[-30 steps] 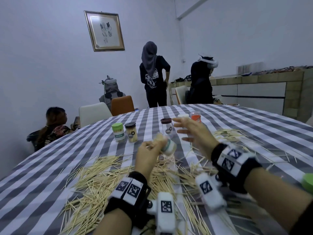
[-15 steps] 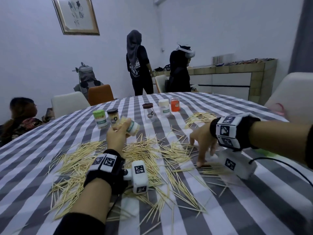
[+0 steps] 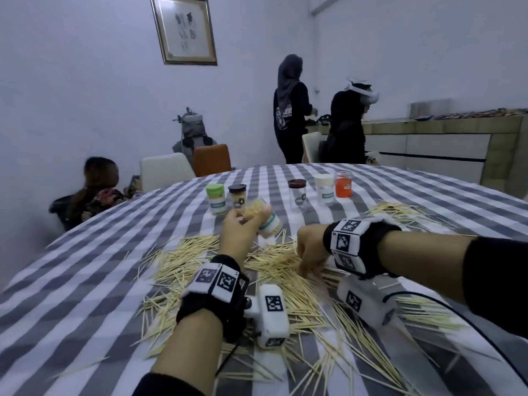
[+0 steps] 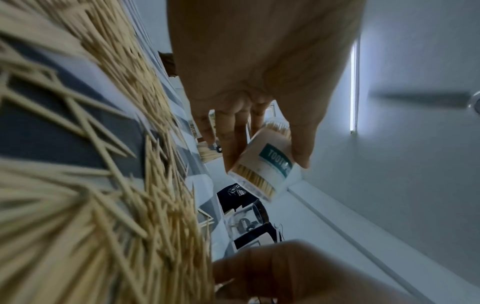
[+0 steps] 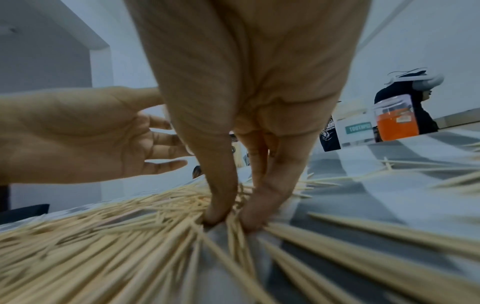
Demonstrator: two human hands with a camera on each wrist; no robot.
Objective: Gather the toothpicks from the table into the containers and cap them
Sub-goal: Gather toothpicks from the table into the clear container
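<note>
Loose toothpicks [image 3: 274,265] lie in a wide heap on the striped table [image 3: 85,281]. My left hand [image 3: 243,228] holds a clear labelled container [image 3: 268,221] tilted above the heap; it has no cap and is packed with toothpicks [image 4: 262,164]. My right hand [image 3: 310,254] is down on the heap just right of it. Its thumb and forefinger [image 5: 217,214] pinch a small bunch of toothpicks [image 5: 233,222] against the cloth. A green-capped jar [image 3: 216,200], a dark-capped jar [image 3: 237,195], a brown-capped clear jar [image 3: 297,195], a white jar [image 3: 324,190] and an orange jar [image 3: 343,184] stand in a row behind.
A second, smaller heap of toothpicks [image 3: 397,208] lies at the right rear of the table. Chairs [image 3: 165,172] stand at the far edge, with a seated person [image 3: 100,184] at left. Two people [image 3: 291,110] stand by a counter [image 3: 443,138] at the back.
My right hand came down from the air near the jars, touched the table at the right, then moved left onto the middle heap. My left hand kept the container raised.
</note>
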